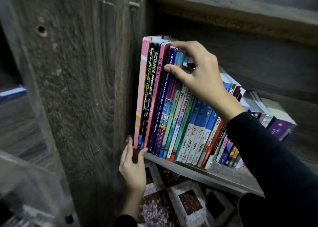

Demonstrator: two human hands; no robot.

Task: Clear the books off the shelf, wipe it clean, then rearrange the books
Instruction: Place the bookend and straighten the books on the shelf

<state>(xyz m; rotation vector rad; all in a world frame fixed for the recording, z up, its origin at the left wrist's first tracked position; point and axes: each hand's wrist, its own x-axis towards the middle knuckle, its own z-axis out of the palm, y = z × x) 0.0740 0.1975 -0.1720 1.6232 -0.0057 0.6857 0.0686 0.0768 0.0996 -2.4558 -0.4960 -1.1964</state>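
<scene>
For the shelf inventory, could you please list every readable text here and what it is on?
"Modul A+ SPM Matematik": black book spine
"SCIENCE PROCESS SKILLS": black spine
"SCIENCE Process Skills": pink spine
"Kimia": white-and-blue spine
"Fizik": neighbouring spine
"Biologi": spine
Spines further right: too blurred.

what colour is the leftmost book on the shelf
Pink, with a yellow stripe low on its spine: the leftmost book, clearest in the head view.

Both hands were bare, without rings or a watch. The right hand (197, 72) came out of a long black sleeve (268, 158) that ended at the wrist. Below the left hand (133, 168), only the edge of a matching black cuff (125, 220) showed.
</scene>
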